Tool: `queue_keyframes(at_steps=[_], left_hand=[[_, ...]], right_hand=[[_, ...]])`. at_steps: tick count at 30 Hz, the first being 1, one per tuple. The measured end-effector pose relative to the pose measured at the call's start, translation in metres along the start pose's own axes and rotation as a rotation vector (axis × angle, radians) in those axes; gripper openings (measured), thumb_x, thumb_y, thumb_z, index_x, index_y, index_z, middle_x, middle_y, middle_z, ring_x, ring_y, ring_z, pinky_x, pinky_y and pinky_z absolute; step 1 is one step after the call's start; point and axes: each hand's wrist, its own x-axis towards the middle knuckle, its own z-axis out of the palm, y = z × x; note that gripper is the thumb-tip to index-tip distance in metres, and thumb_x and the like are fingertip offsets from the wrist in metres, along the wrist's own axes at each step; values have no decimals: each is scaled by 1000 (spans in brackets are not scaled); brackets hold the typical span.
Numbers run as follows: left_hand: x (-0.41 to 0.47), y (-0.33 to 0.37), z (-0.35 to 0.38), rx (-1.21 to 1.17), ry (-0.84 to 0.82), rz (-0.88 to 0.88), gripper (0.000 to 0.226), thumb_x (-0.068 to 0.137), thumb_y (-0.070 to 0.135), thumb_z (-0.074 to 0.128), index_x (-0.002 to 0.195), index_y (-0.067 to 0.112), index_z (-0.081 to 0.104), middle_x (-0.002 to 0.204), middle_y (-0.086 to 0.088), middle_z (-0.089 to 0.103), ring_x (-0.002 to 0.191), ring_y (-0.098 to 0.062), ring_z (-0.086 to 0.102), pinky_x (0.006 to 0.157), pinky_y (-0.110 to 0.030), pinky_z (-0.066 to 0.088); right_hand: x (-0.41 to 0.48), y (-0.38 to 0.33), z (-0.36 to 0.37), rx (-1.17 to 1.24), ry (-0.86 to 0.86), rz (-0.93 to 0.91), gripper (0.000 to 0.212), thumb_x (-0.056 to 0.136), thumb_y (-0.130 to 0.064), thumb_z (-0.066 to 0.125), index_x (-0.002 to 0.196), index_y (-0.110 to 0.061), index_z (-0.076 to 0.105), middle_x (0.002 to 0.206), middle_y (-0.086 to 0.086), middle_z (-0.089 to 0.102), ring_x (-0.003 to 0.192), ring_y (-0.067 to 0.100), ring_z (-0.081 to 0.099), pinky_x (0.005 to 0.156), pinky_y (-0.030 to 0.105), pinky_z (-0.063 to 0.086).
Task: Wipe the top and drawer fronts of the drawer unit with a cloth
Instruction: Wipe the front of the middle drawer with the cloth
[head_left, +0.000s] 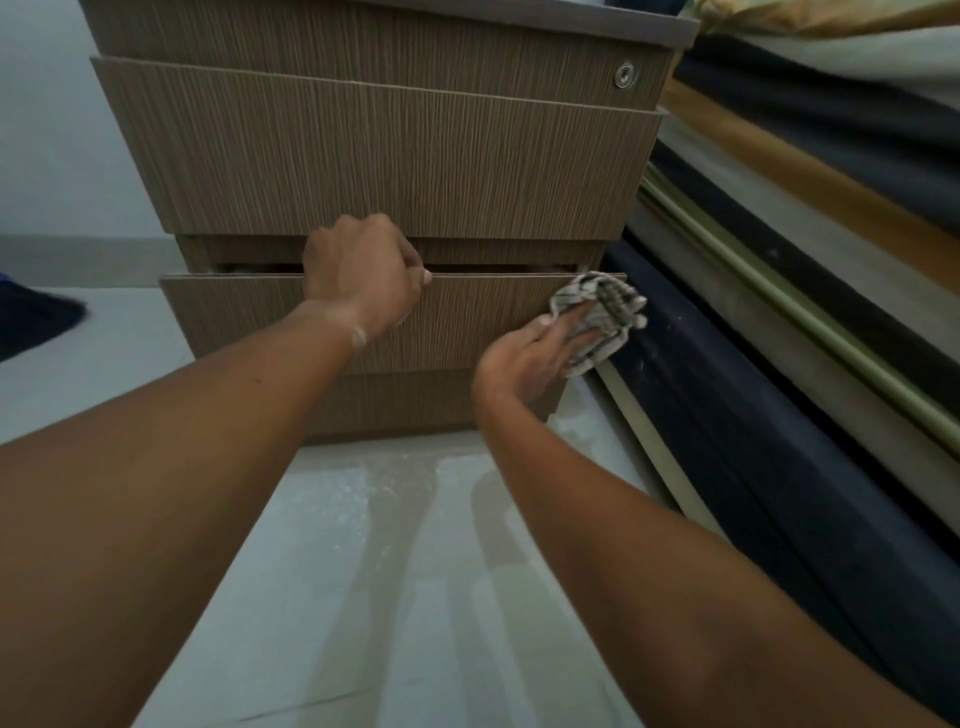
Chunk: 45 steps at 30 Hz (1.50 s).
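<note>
A brown wood-grain drawer unit (374, 156) stands on the floor in front of me. Its lowest drawer front (249, 317) is pulled out a little, with a dark gap above it. My left hand (363, 270) curls over the top edge of that drawer front near its middle. My right hand (530, 358) presses a crumpled striped cloth (602, 312) against the right end of the same drawer front, at its upper corner. The top drawer carries a round metal lock (625, 75). Only the front edge of the unit's top shows.
A bed side with stacked dark, tan and grey layers (810, 270) runs along the right, close beside the unit. Pale floor tiles (395, 571) lie below me. A dark blue object (31, 322) lies on the floor at the left. A pale wall stands behind.
</note>
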Motion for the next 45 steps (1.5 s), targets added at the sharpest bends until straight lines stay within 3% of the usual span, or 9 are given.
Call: queue_keyframes(at_steps=[4, 8, 15, 20, 28, 33, 37, 41, 45], left_hand=[[-1, -1, -1, -7, 6, 14, 24, 96, 34, 63, 101, 18, 80, 100, -1, 78, 95, -20, 72, 85, -44, 57], [0, -1, 0, -20, 1, 10, 25, 95, 36, 63, 101, 18, 79, 99, -1, 78, 94, -19, 72, 85, -44, 57], [0, 5, -5, 21, -28, -45, 28, 96, 38, 61, 102, 18, 79, 100, -3, 77, 95, -22, 71, 83, -42, 57], [1, 11, -17, 44, -116, -67, 36, 96, 40, 54, 100, 15, 79, 94, -6, 77, 84, -26, 71, 78, -41, 57], [-5, -25, -42, -103, -242, -135, 32, 97, 27, 51, 99, 9, 77, 92, -10, 75, 85, -25, 70, 85, -47, 56], [-20, -76, -59, 14, -144, -269, 25, 97, 30, 56, 106, 24, 78, 103, -1, 76, 95, -26, 68, 88, -40, 53], [-29, -102, -63, 121, 28, -416, 38, 95, 47, 54, 102, 19, 78, 105, -7, 75, 97, -33, 67, 91, -45, 51], [-26, -122, -67, -154, 118, -740, 50, 91, 49, 57, 114, 7, 72, 119, -16, 70, 109, -38, 64, 90, -38, 49], [-24, -135, -69, -429, 130, -824, 54, 86, 50, 60, 113, 5, 71, 115, -12, 71, 104, -33, 66, 87, -33, 50]], right_hand=[[32, 0, -23, 42, 39, 9, 53, 110, -29, 24, 161, -26, 8, 169, 1, -1, 155, 26, 1, 121, 36, -2], [27, -6, -23, -3, 33, -100, 53, 110, -27, 26, 161, -26, 11, 169, -5, 2, 155, 26, 0, 121, 36, -5], [-8, 3, -2, -407, -157, -493, 55, 106, -26, 32, 158, -36, 19, 168, -13, 5, 153, 39, -9, 121, 65, 7], [-41, 9, -1, -567, -327, -766, 68, 99, -15, 47, 158, -35, 19, 167, -12, 13, 153, 41, -6, 119, 69, 6], [-61, 1, 12, -616, -330, -798, 61, 102, -21, 43, 158, -30, 22, 167, -8, 17, 153, 41, -2, 122, 62, -2], [-68, 2, 23, -593, -425, -919, 60, 103, -18, 42, 158, -29, 22, 167, -6, 18, 154, 36, -4, 123, 60, 0], [-95, -3, 46, -569, -537, -1035, 58, 104, -19, 40, 158, -29, 24, 166, -8, 20, 155, 32, -2, 124, 56, -1], [-126, -2, 70, -591, -587, -1107, 62, 103, -18, 41, 159, -31, 19, 168, -10, 14, 155, 31, -6, 123, 57, -3], [-144, -2, 89, -625, -602, -1247, 66, 99, -14, 46, 159, -29, 22, 167, -8, 15, 155, 32, -1, 123, 56, -4]])
